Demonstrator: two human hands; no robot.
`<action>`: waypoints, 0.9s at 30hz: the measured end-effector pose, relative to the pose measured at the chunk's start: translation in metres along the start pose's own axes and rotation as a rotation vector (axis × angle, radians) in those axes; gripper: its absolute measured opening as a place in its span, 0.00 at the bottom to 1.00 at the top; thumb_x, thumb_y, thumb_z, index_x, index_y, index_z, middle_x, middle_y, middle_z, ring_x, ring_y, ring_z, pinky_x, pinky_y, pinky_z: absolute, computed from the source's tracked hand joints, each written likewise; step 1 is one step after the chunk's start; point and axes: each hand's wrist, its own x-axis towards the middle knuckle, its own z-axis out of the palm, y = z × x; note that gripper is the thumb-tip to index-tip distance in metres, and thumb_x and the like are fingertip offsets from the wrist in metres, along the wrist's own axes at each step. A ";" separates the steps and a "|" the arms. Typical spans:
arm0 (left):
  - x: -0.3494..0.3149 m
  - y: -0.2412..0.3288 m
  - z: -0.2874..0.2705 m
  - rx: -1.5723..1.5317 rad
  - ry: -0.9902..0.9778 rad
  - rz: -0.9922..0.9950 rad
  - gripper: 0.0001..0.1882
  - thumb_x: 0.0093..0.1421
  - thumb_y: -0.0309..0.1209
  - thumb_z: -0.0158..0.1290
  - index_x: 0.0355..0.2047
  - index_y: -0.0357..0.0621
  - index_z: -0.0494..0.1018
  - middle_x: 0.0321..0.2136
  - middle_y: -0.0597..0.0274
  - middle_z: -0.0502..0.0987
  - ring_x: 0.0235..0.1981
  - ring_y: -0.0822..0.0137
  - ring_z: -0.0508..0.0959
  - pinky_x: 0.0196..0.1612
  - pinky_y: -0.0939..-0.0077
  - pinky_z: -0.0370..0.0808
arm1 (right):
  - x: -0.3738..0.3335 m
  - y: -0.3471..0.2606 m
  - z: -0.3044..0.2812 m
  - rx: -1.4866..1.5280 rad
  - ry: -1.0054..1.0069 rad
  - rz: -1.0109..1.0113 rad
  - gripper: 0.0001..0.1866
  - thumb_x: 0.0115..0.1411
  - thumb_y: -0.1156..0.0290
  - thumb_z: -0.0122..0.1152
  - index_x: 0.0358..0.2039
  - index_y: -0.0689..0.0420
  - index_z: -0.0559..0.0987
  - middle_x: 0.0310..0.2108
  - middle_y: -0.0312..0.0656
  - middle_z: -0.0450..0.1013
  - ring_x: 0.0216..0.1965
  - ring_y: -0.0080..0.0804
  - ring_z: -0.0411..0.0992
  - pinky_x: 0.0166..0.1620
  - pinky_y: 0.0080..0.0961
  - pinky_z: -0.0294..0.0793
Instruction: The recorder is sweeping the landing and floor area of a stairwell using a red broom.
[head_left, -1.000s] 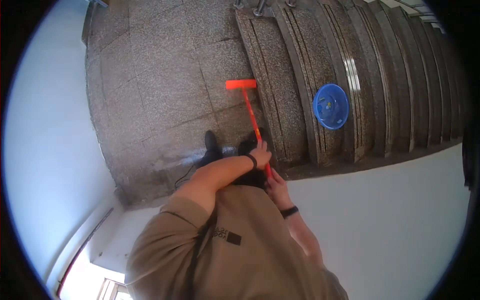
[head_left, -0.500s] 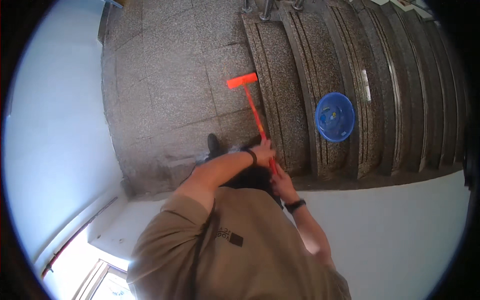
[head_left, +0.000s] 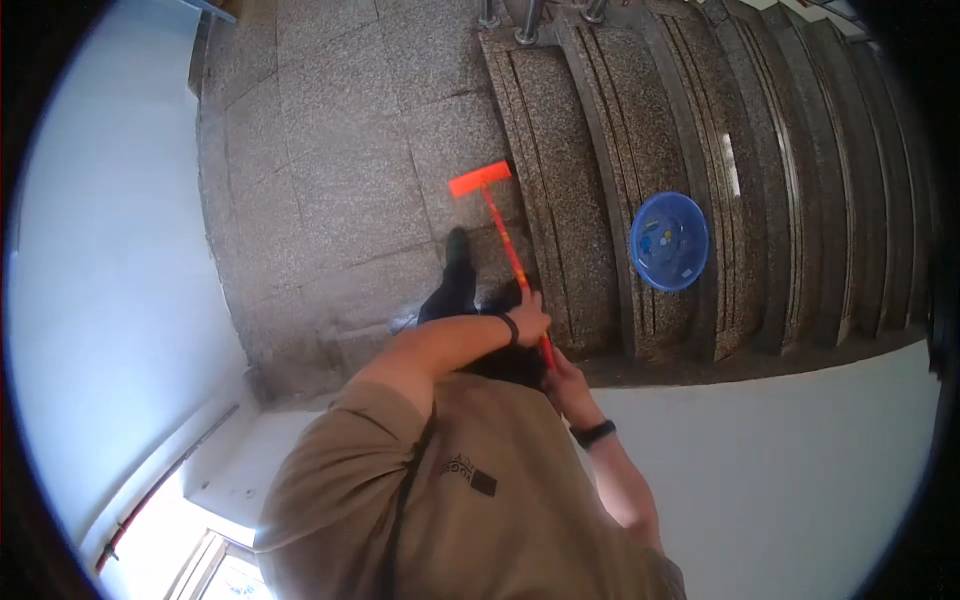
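Observation:
A red T-shaped long-handled floor tool [head_left: 507, 242] lies in both my hands, its shaft sloping up and left to an orange-red crosswise head [head_left: 480, 180]. The head is over the landing close to the stair edge; whether it is a squeegee or a brush is hard to tell. My left hand [head_left: 530, 318], with a dark band at the wrist, is closed around the lower shaft. Closed on the handle's near end is my right hand [head_left: 570, 390], which wears a black watch or band.
Steps [head_left: 650, 110] run off to the right. A blue basin [head_left: 695, 240] with small items inside stands on one of them. Metal railing posts [head_left: 527, 22] rise at the top. A pale wall [head_left: 120, 220] bounds the grey speckled landing [head_left: 340, 190] on the left.
The tool's head has shifted slightly nearer to me, and both hands have drawn back a little. My dark-shod foot has moved forward on the landing.

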 end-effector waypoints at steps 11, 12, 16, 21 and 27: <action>0.007 -0.149 -0.111 -0.031 -0.005 -0.153 0.17 0.49 0.29 0.56 0.41 0.41 0.73 0.60 0.27 0.52 0.59 0.28 0.56 0.52 0.54 0.72 | 0.105 -0.106 0.090 -0.006 0.018 -0.044 0.30 0.63 0.72 0.44 0.66 0.44 0.55 0.23 0.32 0.65 0.17 0.17 0.59 0.17 0.16 0.59; 0.007 -0.147 -0.108 -0.053 -0.003 -0.160 0.17 0.47 0.30 0.58 0.40 0.43 0.75 0.59 0.29 0.55 0.57 0.29 0.60 0.50 0.57 0.73 | 0.104 -0.103 0.089 -0.084 0.012 -0.117 0.29 0.63 0.72 0.44 0.66 0.44 0.56 0.23 0.32 0.65 0.17 0.17 0.59 0.18 0.16 0.60; -0.005 -0.108 -0.082 -0.103 -0.100 -0.076 0.15 0.50 0.31 0.56 0.39 0.40 0.76 0.60 0.22 0.49 0.59 0.30 0.58 0.51 0.52 0.71 | 0.065 -0.070 0.074 -0.313 0.080 -0.053 0.30 0.62 0.72 0.46 0.66 0.49 0.55 0.29 0.34 0.69 0.25 0.21 0.67 0.27 0.19 0.68; -0.029 -0.037 -0.046 -0.108 -0.207 0.140 0.20 0.47 0.31 0.59 0.41 0.37 0.75 0.54 0.21 0.57 0.54 0.21 0.58 0.44 0.48 0.75 | -0.014 -0.042 0.065 -0.327 0.064 -0.193 0.33 0.62 0.76 0.47 0.67 0.56 0.51 0.55 0.42 0.66 0.54 0.28 0.64 0.55 0.22 0.63; -0.017 -0.072 -0.054 -0.234 -0.174 0.064 0.18 0.48 0.30 0.58 0.40 0.36 0.75 0.54 0.22 0.57 0.56 0.21 0.56 0.48 0.48 0.72 | 0.007 -0.073 0.082 -0.401 0.107 -0.029 0.33 0.62 0.78 0.46 0.67 0.53 0.51 0.49 0.39 0.68 0.46 0.24 0.67 0.49 0.22 0.67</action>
